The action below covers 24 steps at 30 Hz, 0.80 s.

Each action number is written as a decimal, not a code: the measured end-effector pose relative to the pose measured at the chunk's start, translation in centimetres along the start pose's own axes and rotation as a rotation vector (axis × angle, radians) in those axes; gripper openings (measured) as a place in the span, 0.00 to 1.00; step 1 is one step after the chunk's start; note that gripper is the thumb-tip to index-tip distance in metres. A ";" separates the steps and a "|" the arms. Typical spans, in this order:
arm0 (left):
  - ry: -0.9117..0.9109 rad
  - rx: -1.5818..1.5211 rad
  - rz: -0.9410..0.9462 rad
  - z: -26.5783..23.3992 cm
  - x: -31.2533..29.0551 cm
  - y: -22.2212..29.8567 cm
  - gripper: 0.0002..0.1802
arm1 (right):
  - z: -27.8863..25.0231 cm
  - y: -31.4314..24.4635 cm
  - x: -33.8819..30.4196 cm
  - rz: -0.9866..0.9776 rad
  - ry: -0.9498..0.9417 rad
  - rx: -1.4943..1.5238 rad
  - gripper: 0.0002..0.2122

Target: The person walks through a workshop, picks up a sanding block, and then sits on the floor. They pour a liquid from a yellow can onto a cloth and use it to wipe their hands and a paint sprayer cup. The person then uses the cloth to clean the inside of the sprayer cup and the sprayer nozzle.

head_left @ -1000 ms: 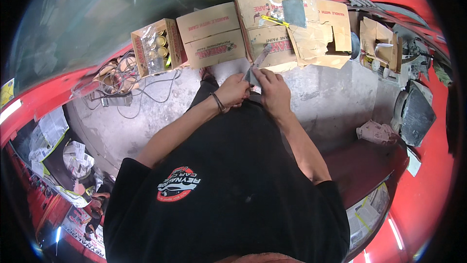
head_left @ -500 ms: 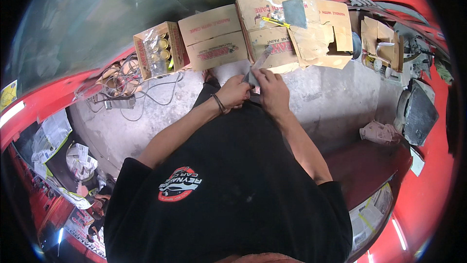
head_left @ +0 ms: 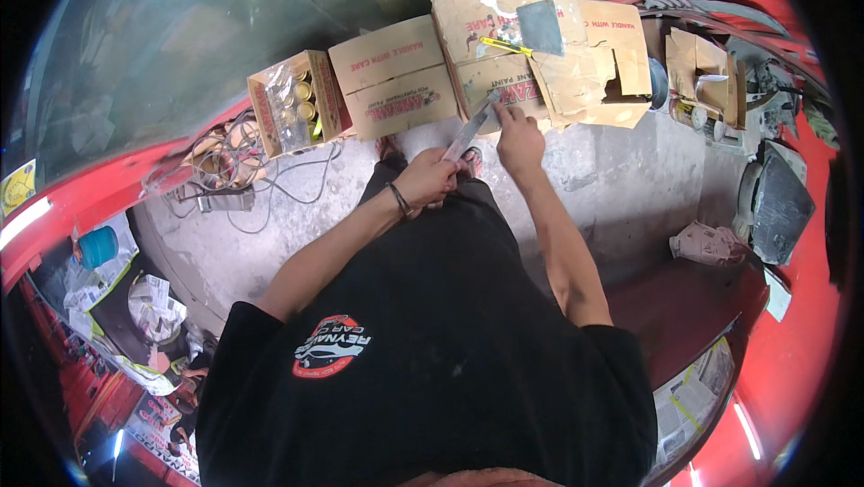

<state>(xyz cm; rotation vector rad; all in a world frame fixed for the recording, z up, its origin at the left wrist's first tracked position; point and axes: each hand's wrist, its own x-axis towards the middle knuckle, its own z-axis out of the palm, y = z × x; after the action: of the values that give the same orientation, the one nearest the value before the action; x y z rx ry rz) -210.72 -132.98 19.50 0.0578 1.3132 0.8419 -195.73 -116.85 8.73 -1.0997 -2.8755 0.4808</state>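
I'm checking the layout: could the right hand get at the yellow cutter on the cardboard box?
Probably yes: the yellow cutter lies uncovered on the cardboard box beyond the right hand, though that hand is close to the flat grey tool.

From here I see my left hand (head_left: 427, 181) curled, my right hand (head_left: 521, 139) farther out, both arms (head_left: 335, 251) stretched forward.

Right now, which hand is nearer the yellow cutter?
Right: the right hand is below the yellow cutter in the picture; the left hand is lower and further left.
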 end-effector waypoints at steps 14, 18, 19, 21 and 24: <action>0.025 0.043 0.007 0.0 0.0 -0.1 0.11 | -1.1 -1.7 -0.2 -0.063 -0.014 0.005 0.24; 0.037 0.054 0.050 0.5 0.2 -0.2 0.11 | 0.8 -0.3 1.6 -0.017 -0.008 -0.058 0.23; 0.037 0.061 0.067 0.3 0.2 -0.3 0.11 | 0.7 -0.6 1.0 -0.054 0.015 -0.029 0.23; 0.032 0.029 0.039 0.1 0.3 -0.5 0.11 | -0.5 -1.6 -0.5 -0.103 0.032 -0.007 0.23; 0.041 0.019 0.028 0.2 0.2 -0.5 0.11 | 1.6 0.6 1.3 0.003 -0.013 -0.099 0.23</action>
<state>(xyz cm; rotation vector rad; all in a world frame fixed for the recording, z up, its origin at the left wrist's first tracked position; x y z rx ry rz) -210.31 -133.17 19.13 0.0751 1.3615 0.8582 -196.55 -116.05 6.91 -1.1179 -2.9389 0.3502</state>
